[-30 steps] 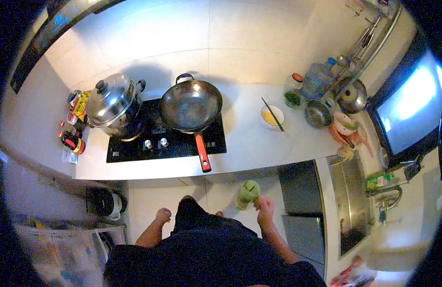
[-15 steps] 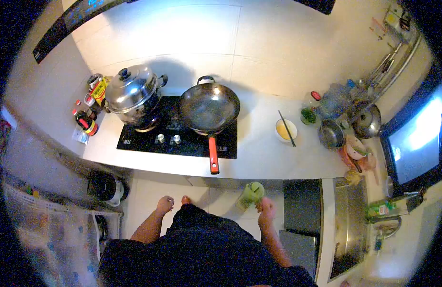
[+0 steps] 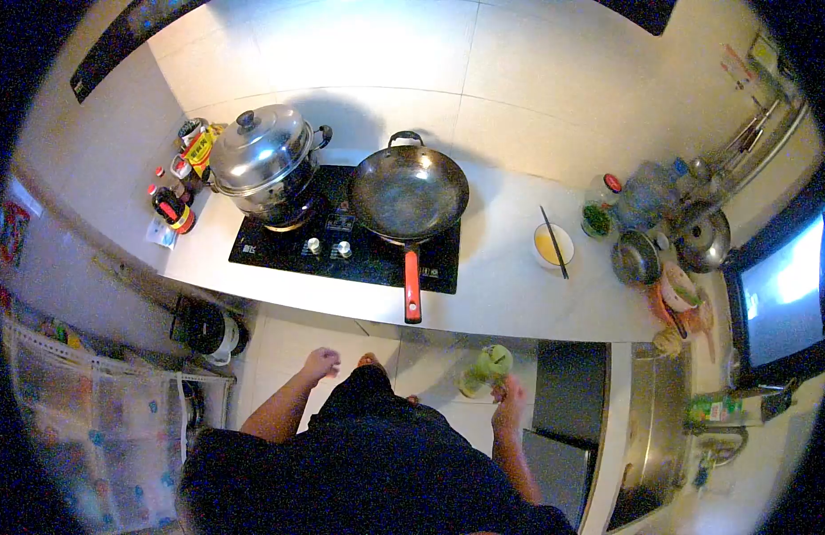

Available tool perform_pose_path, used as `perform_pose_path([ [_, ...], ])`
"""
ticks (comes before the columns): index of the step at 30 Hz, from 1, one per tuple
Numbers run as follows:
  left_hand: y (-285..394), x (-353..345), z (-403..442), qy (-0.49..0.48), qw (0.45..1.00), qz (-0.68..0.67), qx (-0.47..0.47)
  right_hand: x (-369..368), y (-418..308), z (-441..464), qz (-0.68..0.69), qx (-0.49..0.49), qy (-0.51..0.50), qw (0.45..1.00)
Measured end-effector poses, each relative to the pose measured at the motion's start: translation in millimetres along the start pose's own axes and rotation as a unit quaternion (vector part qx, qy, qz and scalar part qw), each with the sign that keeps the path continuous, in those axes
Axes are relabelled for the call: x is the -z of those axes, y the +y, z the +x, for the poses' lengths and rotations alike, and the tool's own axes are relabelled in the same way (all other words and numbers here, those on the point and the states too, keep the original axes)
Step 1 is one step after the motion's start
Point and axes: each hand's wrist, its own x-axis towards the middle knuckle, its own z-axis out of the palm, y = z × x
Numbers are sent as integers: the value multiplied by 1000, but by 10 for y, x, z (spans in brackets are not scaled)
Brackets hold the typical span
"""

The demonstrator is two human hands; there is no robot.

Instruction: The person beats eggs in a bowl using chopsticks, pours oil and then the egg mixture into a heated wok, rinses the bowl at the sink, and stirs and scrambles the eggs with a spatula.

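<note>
My left hand (image 3: 321,366) hangs beside my dark-clothed leg with its fingers loosely bent and nothing visible in them. On the other side, my right hand (image 3: 509,399) is low in front of the counter, its fingers blurred. Just beyond it is a pale green-topped container (image 3: 488,367); whether the hand touches it I cannot tell. Above, a wok (image 3: 410,198) with a red handle (image 3: 412,281) sits on the black cooktop (image 3: 346,259). Right of that stands a white bowl (image 3: 553,246) holding yellow liquid, with chopsticks (image 3: 555,242) across it.
A lidded steamer pot (image 3: 265,160) occupies the left burner, near sauce bottles (image 3: 170,207). Chopped greens in a jar (image 3: 596,219), a small pan (image 3: 636,258) and bowls crowd the right corner. The sink (image 3: 653,419) and a dish soap bottle (image 3: 716,409) lie farther right.
The whole view has shifted slightly, with the counter items now farther right in the picture. My left hand appears a little higher. Nothing on the counter has visibly moved.
</note>
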Motion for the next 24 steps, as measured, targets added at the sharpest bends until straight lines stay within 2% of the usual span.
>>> perform_pose_path([
  [3, 742, -324, 85, -85, 993, -73, -18, 56, -7, 61, -1, 18, -21, 1000],
  [5, 1212, -551, 152, -156, 972, -162, -74, 2, -30, 88, 9, 27, 2, 1000],
  [7, 1626, -795, 314, -212, 943, -248, -58, -77, -20, 82, 40, 24, 59, 997],
  [8, 1910, -903, 315, -278, 916, -284, -61, -92, -43, 73, 41, 18, 59, 997],
  [10, 2130, -1086, 543, -333, 873, -357, -2, -120, -158, 135, 43, 14, 55, 997],
  [13, 2359, -1297, 644, -298, 839, -450, 69, -153, -324, 151, -16, 73, 54, 996],
  [16, 2266, -1340, 752, -293, 814, -491, 96, -232, -563, 151, -138, 79, 63, 985],
  [18, 2218, -1316, 817, -315, 805, -495, 90, -217, -536, 225, -86, 64, 73, 992],
  [19, 2326, -1341, 709, -282, 810, -509, 77, -189, -516, 266, -60, 58, 76, 994],
  [22, 2278, -1252, 818, -363, 780, -505, 69, -123, -493, 368, -44, 40, 63, 996],
  [23, 2281, -1246, 818, -309, 836, -448, 66, -114, -520, 396, -84, 63, 57, 993],
  [24, 2339, -1198, 789, -309, 842, -437, 63, -195, -657, 380, -124, 85, 52, 987],
])
